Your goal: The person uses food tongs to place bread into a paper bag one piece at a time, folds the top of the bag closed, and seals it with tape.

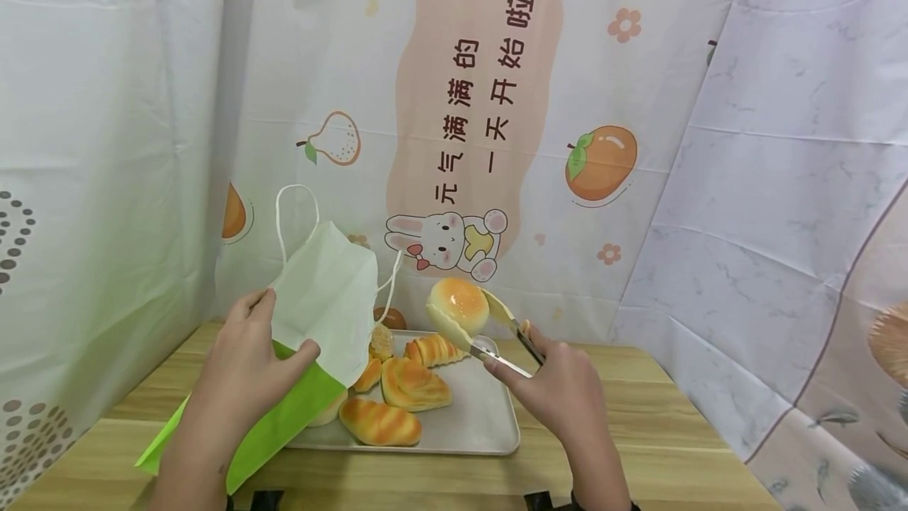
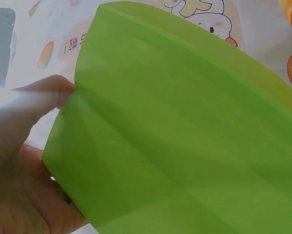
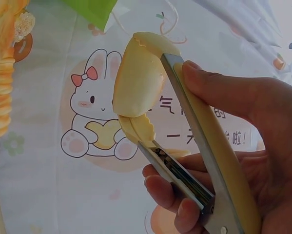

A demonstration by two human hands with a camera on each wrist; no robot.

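My right hand (image 1: 563, 389) grips a pair of tongs (image 1: 521, 341) with metal arms and cream tips. Between those tips a round golden bun (image 1: 461, 306) is held in the air above the tray. In the right wrist view the bun (image 3: 140, 78) sits between the tong tips, thumb on one arm and fingers curled round the other. My left hand (image 1: 237, 373) holds a green paper bag (image 1: 294, 416) by its edge, tilted, its white inside and white string handles showing. The left wrist view shows thumb and fingers on either side of the bag's (image 2: 175, 122) edge.
A pale tray (image 1: 489, 408) on the wooden table (image 1: 610, 416) carries several breads, among them a striped roll (image 1: 379, 422), a folded pastry (image 1: 414, 385) and a ridged roll (image 1: 433, 350). The bag covers the tray's left part. Printed curtains (image 1: 298, 61) stand behind and at both sides.
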